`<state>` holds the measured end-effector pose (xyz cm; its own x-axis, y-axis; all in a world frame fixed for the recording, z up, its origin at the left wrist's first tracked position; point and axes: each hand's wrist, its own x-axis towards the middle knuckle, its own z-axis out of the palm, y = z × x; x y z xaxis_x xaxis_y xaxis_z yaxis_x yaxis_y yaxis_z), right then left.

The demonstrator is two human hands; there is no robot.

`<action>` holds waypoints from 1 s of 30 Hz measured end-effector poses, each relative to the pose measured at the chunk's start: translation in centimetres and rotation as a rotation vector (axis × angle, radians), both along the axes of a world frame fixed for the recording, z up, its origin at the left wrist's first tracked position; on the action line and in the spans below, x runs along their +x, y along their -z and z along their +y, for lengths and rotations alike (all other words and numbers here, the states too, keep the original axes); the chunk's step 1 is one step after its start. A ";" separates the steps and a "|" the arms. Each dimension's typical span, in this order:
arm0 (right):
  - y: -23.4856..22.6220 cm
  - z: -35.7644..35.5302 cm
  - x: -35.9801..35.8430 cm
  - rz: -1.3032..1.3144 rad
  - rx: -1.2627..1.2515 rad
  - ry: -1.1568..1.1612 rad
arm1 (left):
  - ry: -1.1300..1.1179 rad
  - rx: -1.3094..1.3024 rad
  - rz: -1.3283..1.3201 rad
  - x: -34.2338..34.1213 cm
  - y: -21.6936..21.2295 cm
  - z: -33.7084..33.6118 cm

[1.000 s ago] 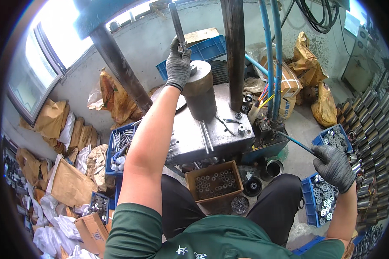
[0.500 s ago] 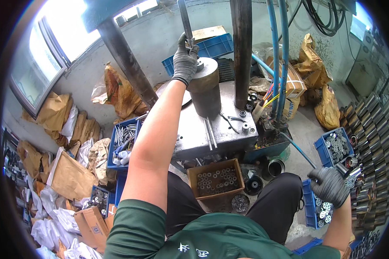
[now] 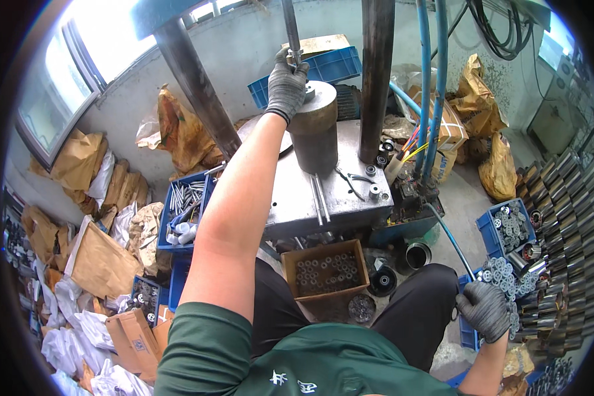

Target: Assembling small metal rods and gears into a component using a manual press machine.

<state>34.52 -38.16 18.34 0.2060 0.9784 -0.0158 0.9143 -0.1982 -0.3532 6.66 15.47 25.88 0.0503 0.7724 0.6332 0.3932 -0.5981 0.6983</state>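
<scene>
My left hand (image 3: 286, 91), in a grey glove, is closed around a small metal part (image 3: 295, 55) at the lower end of an upright steel rod (image 3: 289, 23). The fingers partly hide that part. Just below is a thick steel cylinder (image 3: 315, 142) with a ring-shaped piece on top, standing on the metal press table (image 3: 284, 191). At the lower right my gloved right hand (image 3: 484, 311) is wrapped round the end of a long blue lever (image 3: 454, 243). Two thin rods (image 3: 320, 198) and a pair of pliers (image 3: 351, 185) lie on the table.
Dark steel columns (image 3: 377, 79) flank the cylinder. A cardboard box (image 3: 327, 272) of small metal rings sits below the table. Blue bins (image 3: 501, 231) of metal discs and stacked metal tubes (image 3: 567, 231) are at right. A blue bin (image 3: 186, 211) of bolts stands left.
My right hand has moved down and left, toward my body, and the lever's end has swung down with it. My left hand stays at the rod's lower end.
</scene>
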 end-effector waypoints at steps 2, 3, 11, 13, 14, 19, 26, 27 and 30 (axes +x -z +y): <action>-0.2 0.1 -0.2 -0.015 0.013 -0.003 | -0.047 0.037 0.016 -0.2 0.4 1.0; -0.2 0.1 -0.3 -0.028 0.025 0.004 | -0.036 0.038 0.001 0.0 0.3 0.7; -1.0 0.4 -0.9 -0.004 0.025 0.037 | 0.023 -0.018 -0.034 -0.2 -0.2 -0.2; -1.2 0.5 -1.1 -0.010 0.010 0.042 | 0.068 -0.028 -0.075 -0.1 0.1 -0.2; -1.2 0.5 -1.2 -0.005 0.015 0.046 | 0.069 -0.031 -0.077 -0.2 0.1 -0.1; -0.9 0.3 -1.1 -0.019 0.054 0.034 | 0.071 -0.049 -0.083 -0.3 0.3 0.3; -0.9 0.4 -1.1 -0.039 0.058 0.040 | 0.097 -0.051 -0.089 -0.2 0.3 0.0; -0.9 0.4 -1.1 -0.051 0.051 0.043 | 0.110 -0.065 -0.107 -0.2 0.2 -0.1; -0.7 0.4 -1.0 -0.038 0.053 0.042 | 0.132 -0.083 -0.160 -0.1 0.2 -0.4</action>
